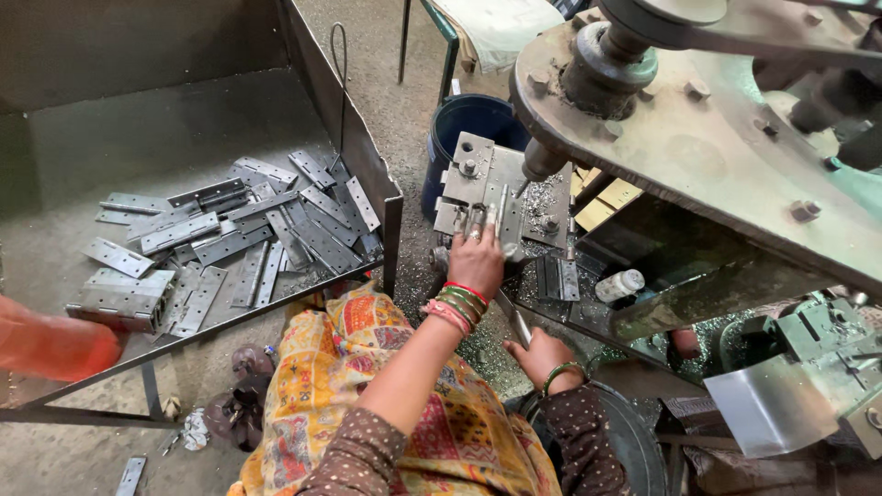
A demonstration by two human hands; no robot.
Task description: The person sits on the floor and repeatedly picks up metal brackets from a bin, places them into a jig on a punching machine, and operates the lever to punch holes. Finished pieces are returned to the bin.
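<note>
Steel tray [184,119] holding hinge plates [230,230]; gritty concrete floor [386,55].

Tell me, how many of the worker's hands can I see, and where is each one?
2. The left hand presses on the metal jig under the drill spindle. The right hand rests lower, beside a metal rod. An orange blur at far left may be someone else.

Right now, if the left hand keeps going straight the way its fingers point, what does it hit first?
The left hand points up-frame at the drill jig; its fingertips already seem to touch the metal piece clamped there. Beyond it stands the blue bucket. Depth is unclear.
</note>
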